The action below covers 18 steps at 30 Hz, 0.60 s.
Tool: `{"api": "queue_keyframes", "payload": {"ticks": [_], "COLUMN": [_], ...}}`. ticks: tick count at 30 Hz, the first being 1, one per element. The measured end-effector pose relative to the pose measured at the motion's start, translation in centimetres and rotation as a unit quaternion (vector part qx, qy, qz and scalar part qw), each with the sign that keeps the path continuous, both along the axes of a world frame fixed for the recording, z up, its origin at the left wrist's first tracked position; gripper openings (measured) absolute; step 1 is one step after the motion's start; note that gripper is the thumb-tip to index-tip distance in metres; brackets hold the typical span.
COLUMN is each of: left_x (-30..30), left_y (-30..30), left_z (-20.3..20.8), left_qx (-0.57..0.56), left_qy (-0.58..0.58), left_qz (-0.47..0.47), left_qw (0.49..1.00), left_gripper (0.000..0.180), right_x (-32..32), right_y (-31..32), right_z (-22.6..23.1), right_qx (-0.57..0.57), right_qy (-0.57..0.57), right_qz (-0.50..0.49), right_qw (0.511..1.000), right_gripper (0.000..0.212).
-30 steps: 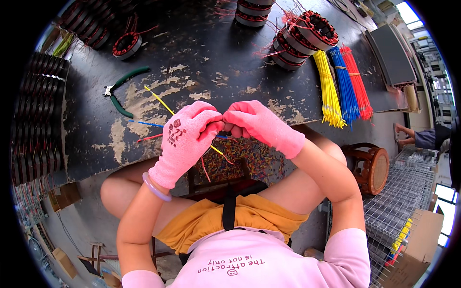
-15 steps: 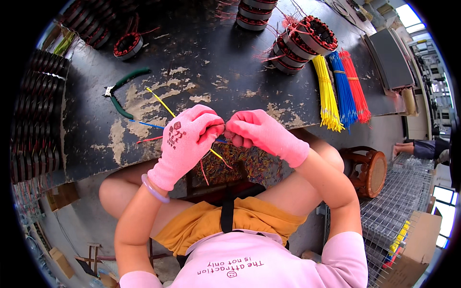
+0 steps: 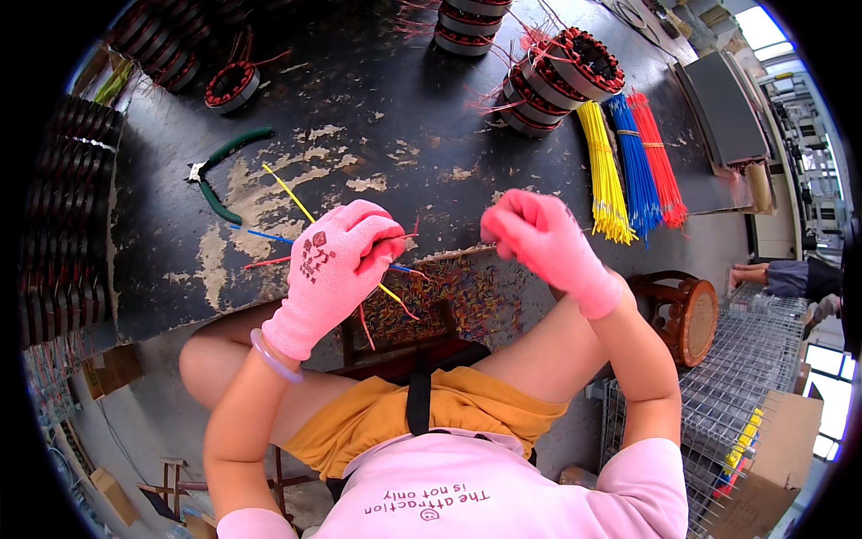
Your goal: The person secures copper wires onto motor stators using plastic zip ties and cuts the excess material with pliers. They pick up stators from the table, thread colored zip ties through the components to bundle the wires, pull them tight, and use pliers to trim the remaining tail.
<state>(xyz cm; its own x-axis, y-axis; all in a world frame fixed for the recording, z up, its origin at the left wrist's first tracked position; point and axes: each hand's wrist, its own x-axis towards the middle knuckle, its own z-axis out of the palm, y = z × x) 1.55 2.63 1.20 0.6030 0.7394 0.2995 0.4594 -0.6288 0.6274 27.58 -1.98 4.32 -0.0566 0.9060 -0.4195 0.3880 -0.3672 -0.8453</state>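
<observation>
Both hands wear pink gloves. My left hand [image 3: 337, 269] is closed in a pinch over the table's front edge, gripping several wires. A yellow wire [image 3: 285, 189], a blue wire [image 3: 260, 235] and a red wire [image 3: 268, 262] stick out to its left. Shorter coloured ends come out on its right, including a thin reddish strand at the fingertips. To the right, apart from it, my right hand [image 3: 552, 247] hovers with fingers curled inward, slightly blurred. Whatever it may hold is hidden. Green-handled cutting pliers [image 3: 208, 199] lie open on the table, left of the wires.
Yellow [image 3: 603, 171], blue [image 3: 636, 171] and red [image 3: 660, 166] wire bundles lie at the right. Behind them stand stacked wound stator rings [image 3: 534, 117]. One ring [image 3: 232, 87] sits at far left. Wire scraps [image 3: 476, 296] lie below the edge, near a wooden stool [image 3: 696, 323].
My right hand has drawn away to the right from my left hand. A thin reddish strand now shows at my left fingertips. My left hand still grips the wires.
</observation>
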Motion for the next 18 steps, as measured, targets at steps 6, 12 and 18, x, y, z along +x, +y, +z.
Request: {"api": "queue_keyframes", "payload": {"ticks": [6,12,18], "left_x": [0.1,0.0,-0.2], "left_y": [-0.1,0.1,0.0], "left_z": [-0.1,-0.3,-0.5], "left_qx": [-0.001,0.008,0.008], "left_qy": [0.009,0.0,0.001], "left_qz": [0.015,0.01,0.013], "left_qw": [1.0,1.0,1.0], "left_gripper": [0.014,0.012,0.013], "right_x": [-3.6,-4.6,-3.5], "right_y": [-0.4,1.2,1.3], "right_z": [-2.5,-3.7,-1.6], "right_qx": [0.488,0.133,-0.012], "right_qy": [-0.391,-0.015,-0.002], "right_qz": [0.176,0.098,0.149], "right_qw": [0.76,0.986,0.989], "right_gripper": [0.036,0.021,0.016]}}
